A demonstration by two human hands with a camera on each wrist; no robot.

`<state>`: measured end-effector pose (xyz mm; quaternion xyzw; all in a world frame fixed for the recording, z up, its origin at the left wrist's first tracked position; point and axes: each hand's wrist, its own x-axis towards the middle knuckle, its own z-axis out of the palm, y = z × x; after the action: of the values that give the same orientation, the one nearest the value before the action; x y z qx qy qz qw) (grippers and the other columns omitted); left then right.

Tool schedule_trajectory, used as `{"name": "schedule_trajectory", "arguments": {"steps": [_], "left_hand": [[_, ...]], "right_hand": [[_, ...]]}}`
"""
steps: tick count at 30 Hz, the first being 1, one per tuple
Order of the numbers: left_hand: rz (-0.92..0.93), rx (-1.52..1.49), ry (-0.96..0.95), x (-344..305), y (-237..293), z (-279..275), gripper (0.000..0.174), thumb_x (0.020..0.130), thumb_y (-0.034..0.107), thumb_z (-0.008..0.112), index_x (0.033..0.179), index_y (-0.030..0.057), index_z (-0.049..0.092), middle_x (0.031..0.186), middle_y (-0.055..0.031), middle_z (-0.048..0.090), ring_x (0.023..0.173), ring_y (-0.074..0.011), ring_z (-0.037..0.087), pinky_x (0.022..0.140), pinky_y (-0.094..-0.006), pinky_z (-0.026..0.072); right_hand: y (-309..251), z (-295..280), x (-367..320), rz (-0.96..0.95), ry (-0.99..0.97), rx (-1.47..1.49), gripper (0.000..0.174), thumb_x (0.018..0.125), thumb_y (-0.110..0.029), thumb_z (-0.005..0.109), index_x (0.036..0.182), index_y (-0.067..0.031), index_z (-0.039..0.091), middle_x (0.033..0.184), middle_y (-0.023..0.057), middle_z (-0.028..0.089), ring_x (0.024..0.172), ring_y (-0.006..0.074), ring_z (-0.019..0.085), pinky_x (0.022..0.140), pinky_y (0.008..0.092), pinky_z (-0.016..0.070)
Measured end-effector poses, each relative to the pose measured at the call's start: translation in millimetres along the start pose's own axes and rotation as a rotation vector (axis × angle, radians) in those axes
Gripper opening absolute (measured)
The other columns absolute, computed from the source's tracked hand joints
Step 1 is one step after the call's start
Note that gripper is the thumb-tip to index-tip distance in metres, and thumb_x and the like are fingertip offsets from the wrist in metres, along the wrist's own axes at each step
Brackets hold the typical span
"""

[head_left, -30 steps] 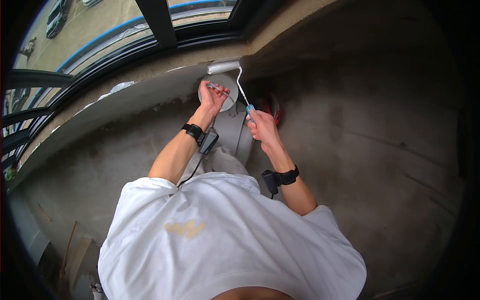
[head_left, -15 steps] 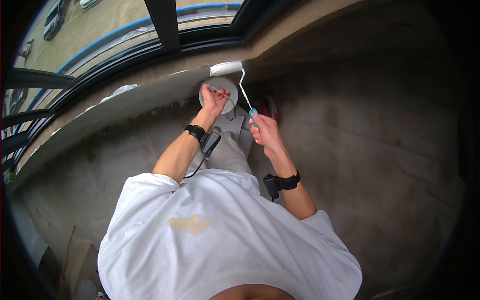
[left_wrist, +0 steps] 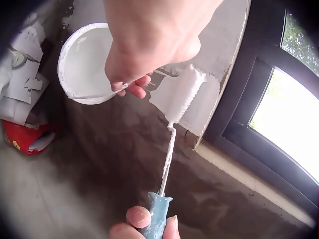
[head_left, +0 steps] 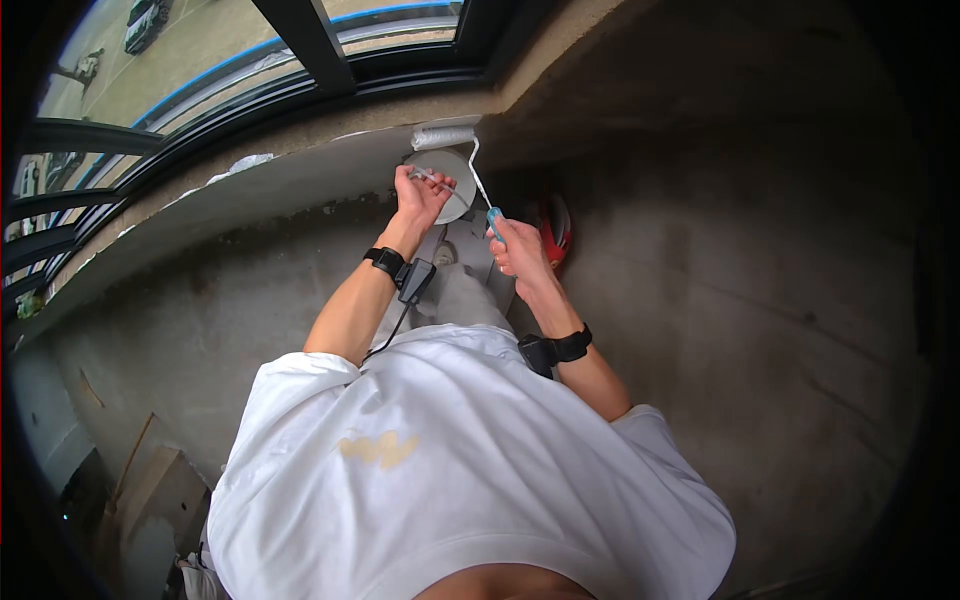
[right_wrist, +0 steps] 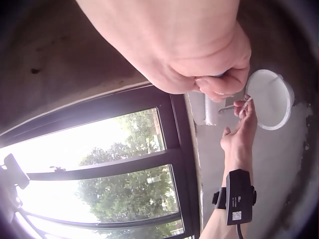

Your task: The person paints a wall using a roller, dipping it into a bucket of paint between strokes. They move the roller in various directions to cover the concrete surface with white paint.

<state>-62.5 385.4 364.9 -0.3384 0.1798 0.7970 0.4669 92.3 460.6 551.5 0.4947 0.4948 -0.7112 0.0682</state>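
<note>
A small paint roller (head_left: 445, 137) with a white sleeve lies against the painted white strip of wall under the window. My right hand (head_left: 515, 250) grips its blue handle (head_left: 496, 222); the handle (left_wrist: 157, 219) and the sleeve (left_wrist: 182, 94) also show in the left wrist view. My left hand (head_left: 420, 195) pinches the thin wire bail (left_wrist: 94, 95) of a white paint bucket (head_left: 455, 180), held up just below the roller. The bucket (left_wrist: 82, 62) has white paint inside. In the right wrist view my left hand (right_wrist: 239, 134) sits beside the bucket (right_wrist: 271, 99).
A dark window frame (head_left: 320, 50) runs above the concrete sill. A red container (head_left: 555, 228) and paint-spattered paper (left_wrist: 22, 82) lie on the concrete floor by my feet. Boards (head_left: 150, 490) lie at the lower left. Bare grey wall extends to the left and the right.
My right hand has shifted slightly up and left with the roller handle. The roller sleeve stays at the top of the wall, and my left hand keeps the bucket in place.
</note>
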Motion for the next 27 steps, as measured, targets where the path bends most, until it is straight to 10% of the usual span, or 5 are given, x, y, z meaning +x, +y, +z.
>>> {"name": "schedule_trajectory", "arguments": {"steps": [27], "left_hand": [[0.012, 0.029, -0.030, 0, -11, -7, 0.036, 0.086, 0.040, 0.043, 0.085, 0.0042, 0.044, 0.077, -0.0122, 0.048, 0.081, -0.0296, 0.050, 0.088, -0.0459, 0.0489]], "right_hand": [[21, 1, 5, -0.032, 0.062, -0.027, 0.030, 0.102, -0.036, 0.053, 0.090, -0.0078, 0.054, 0.064, -0.0067, 0.044, 0.048, 0.0000, 0.031, 0.041, 0.0187, 0.0229]]}}
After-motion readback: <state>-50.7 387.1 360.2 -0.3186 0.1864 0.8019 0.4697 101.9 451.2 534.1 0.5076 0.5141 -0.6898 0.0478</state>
